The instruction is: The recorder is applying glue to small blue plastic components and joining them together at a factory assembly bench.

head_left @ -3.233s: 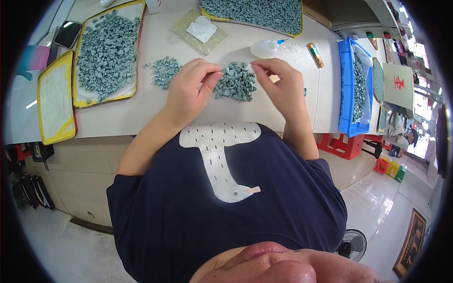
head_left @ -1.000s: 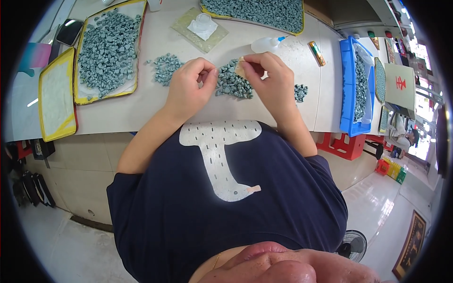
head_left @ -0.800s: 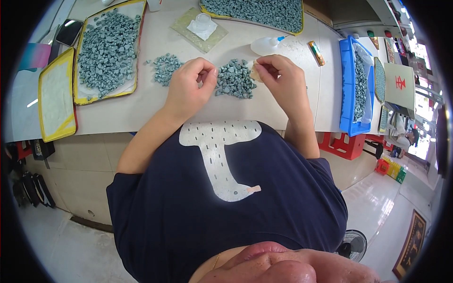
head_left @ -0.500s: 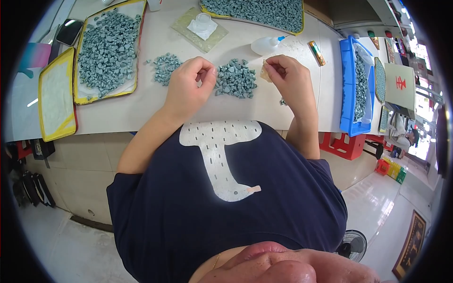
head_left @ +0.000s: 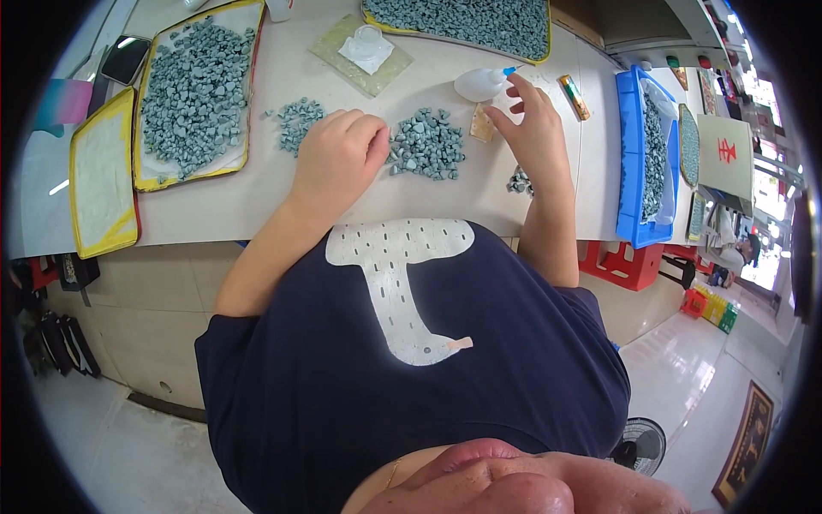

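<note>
My left hand (head_left: 340,152) is curled with its fingertips at the left side of a pile of grey-green stone chips (head_left: 428,144); what its fingers hold, if anything, is hidden. A smaller group of the chips (head_left: 298,122) lies on its other side. My right hand (head_left: 538,124) has its fingers apart, close to a white squeeze bottle (head_left: 479,84) with a blue tip that lies on its side. Below that bottle a small tan piece (head_left: 481,123) rests on the table. Beside my right wrist sits a little heap of shiny dark bits (head_left: 519,181).
Yellow-rimmed trays of stone chips stand at the left (head_left: 195,103) and back (head_left: 462,21). A blue bin (head_left: 632,154) is at the right. Also on the table (head_left: 548,218) are a greenish slab (head_left: 342,73), a phone (head_left: 127,58) and a small orange-green tube (head_left: 574,97).
My right hand has let go of the tan piece, opened and moved up toward the bottle's tip. The tan piece now lies on the table. My left hand has lowered slightly and turned knuckles-up.
</note>
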Demonstrator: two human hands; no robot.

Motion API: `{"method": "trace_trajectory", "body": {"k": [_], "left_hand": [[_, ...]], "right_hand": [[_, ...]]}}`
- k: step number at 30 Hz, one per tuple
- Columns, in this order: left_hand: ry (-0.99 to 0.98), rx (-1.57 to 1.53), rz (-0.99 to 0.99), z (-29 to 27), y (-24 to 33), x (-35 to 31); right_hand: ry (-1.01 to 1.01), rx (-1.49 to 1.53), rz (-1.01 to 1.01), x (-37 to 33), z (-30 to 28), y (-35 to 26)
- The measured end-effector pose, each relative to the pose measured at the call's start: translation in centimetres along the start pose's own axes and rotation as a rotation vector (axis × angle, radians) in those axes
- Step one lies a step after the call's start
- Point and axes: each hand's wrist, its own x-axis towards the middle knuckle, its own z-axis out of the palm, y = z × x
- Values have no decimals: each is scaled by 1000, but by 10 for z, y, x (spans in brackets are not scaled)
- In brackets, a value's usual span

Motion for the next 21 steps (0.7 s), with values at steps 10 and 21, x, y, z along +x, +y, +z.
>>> {"method": "trace_trajectory", "body": {"k": [10, 21], "left_hand": [[119, 466, -204, -12, -5, -2], [75, 494, -215, -6, -13, -1]], "right_hand": [[-201, 304, 247, 22, 7, -20], [-48, 608, 75, 5, 18, 0]]}}
